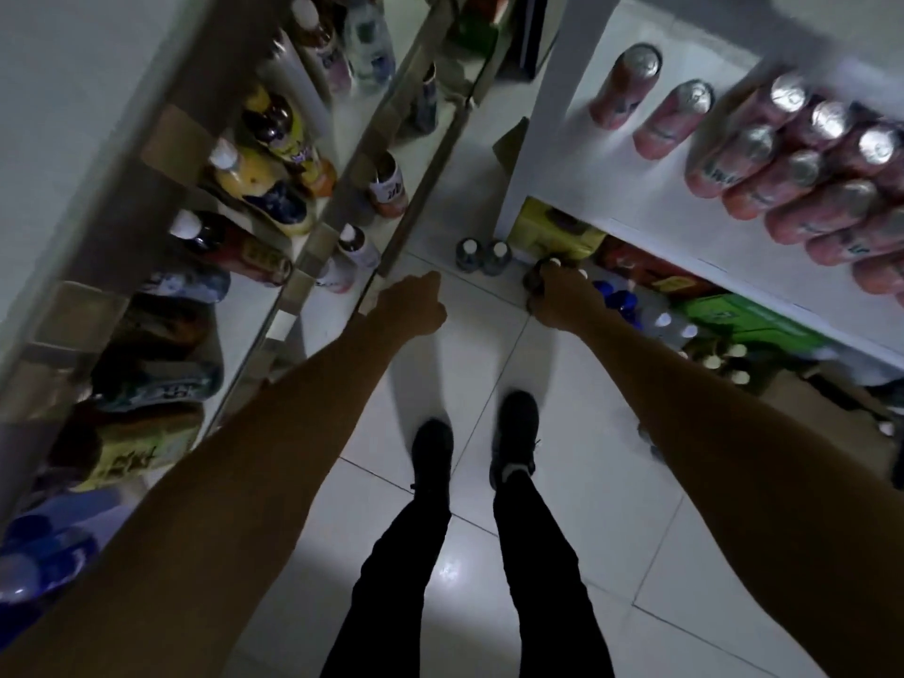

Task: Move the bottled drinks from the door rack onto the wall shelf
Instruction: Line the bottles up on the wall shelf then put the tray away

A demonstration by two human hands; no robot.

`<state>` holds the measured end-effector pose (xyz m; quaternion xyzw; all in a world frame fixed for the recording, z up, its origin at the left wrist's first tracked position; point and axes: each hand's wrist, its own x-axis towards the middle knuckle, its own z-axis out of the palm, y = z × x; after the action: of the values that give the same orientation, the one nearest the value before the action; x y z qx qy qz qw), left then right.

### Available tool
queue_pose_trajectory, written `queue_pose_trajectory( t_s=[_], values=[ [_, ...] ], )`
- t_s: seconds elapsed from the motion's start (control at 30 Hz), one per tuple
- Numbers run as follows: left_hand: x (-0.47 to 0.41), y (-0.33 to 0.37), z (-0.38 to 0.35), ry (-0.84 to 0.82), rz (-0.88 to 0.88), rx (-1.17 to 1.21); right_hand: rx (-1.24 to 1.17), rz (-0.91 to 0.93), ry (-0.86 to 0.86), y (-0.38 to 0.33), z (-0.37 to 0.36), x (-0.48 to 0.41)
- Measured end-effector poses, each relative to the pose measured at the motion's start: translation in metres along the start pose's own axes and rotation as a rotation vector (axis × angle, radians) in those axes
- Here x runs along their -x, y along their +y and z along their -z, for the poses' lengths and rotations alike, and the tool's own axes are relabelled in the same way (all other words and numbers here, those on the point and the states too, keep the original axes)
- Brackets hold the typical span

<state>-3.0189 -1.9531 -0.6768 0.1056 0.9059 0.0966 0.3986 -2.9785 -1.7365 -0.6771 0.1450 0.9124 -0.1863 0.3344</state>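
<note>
Fingers of the right hand [562,303] curl round a dark, white-capped bottle [537,280] low beside the wall shelf [611,203], right. Left hand [411,305] fingers fold from view, grip unclear, near the door rack [313,247], left. 2 floor bottles [467,254] stand beyond.

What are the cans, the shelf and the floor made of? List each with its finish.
Cans: likely aluminium, with bright silvery tops and printed pink sides.
Shelf: smooth matte white board, perhaps painted or laminated wood; the core does not show.
Floor: glossy pale tiles, probably ceramic, with grout lines and a light reflection.
</note>
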Motion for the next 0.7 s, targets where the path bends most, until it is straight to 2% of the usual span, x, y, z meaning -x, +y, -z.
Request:
queue_pose_trajectory(
  t_s=[0.1, 0.33, 0.7],
  values=[
    [-0.036, -0.001, -0.023, 0.035, 0.028, 0.036, 0.040, 0.041, 0.021, 0.008, -0.023, -0.032],
    [-0.133, -0.003, -0.090, 0.042, 0.081, 0.191, -0.037, -0.006, 0.024, 0.038, -0.085, -0.115],
    [-0.286, -0.054, -0.180, 0.093, 0.131, 0.324, -0.205, -0.060, 0.065, 0.072, -0.195, -0.257]
  ],
)
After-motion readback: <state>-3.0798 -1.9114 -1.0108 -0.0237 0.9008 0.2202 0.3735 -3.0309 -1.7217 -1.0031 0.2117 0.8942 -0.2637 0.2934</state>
